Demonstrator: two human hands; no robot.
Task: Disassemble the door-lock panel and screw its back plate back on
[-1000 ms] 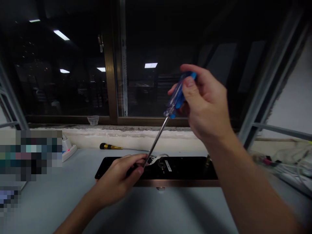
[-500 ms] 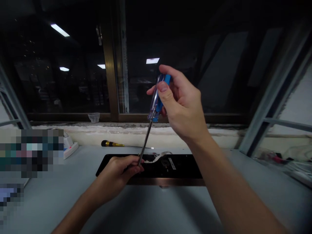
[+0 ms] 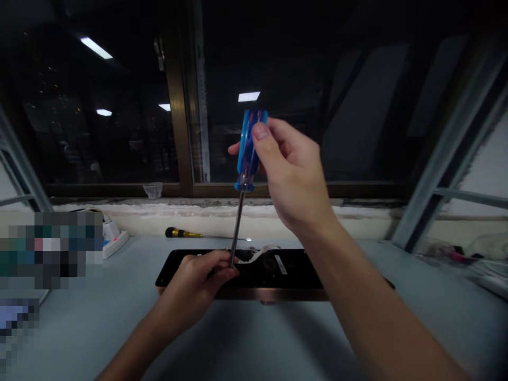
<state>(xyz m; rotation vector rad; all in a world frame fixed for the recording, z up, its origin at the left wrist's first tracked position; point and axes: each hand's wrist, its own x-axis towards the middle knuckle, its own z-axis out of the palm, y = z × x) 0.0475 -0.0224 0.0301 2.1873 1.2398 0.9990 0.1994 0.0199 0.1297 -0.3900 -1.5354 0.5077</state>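
Note:
My right hand (image 3: 296,169) is closed round the blue, clear-plastic handle of a screwdriver (image 3: 249,151), which stands almost upright with its shaft pointing down. Below it, my left hand (image 3: 204,278) pinches the lower end of the shaft between thumb and fingers. The tip is hidden by those fingers. Under both hands lies a long black panel (image 3: 254,275) with a copper-coloured front edge. A white ribbon cable (image 3: 260,255) curves over its back part, and a small white label (image 3: 280,264) sits right of that. My right forearm covers part of the panel's right side.
Behind the panel lies a second screwdriver (image 3: 190,233) with a yellow and black handle. A white power strip (image 3: 116,244) stands at the left, near blurred-out items. A clear plastic cup (image 3: 153,190) is on the window sill. Metal frames flank the table (image 3: 99,301); bagged items lie right.
The screwdriver's handle has turned in my right hand and leans less, its top now further left. My right hand has shifted slightly left; my left hand stays at the shaft.

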